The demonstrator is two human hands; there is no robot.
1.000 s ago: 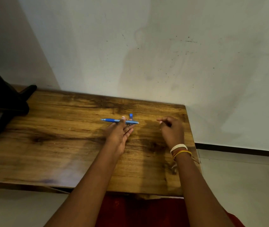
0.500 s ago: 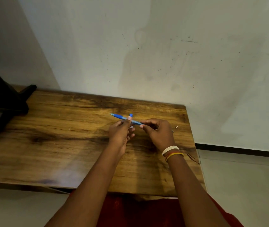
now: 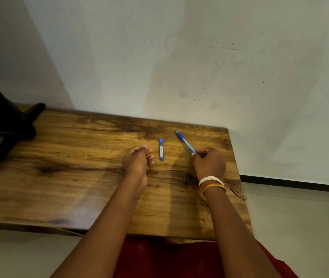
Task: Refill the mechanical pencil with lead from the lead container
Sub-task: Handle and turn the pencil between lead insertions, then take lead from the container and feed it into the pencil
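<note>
Right hand (image 3: pixel 209 164): closed around the rear end of the mechanical pencil (image 3: pixel 185 141), tip pointing away.
Left hand (image 3: pixel 137 162): loosely curled, apparently holding nothing.
Lead container (image 3: pixel 161 149): lay on the table (image 3: pixel 69 177) between the hands, untouched.
Progress: early; no lead visible, refilling remained.

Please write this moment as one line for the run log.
right hand: holds blue pencil | left hand: curled, beside lead container, not touching | container: flat on table | refill: not started
</note>
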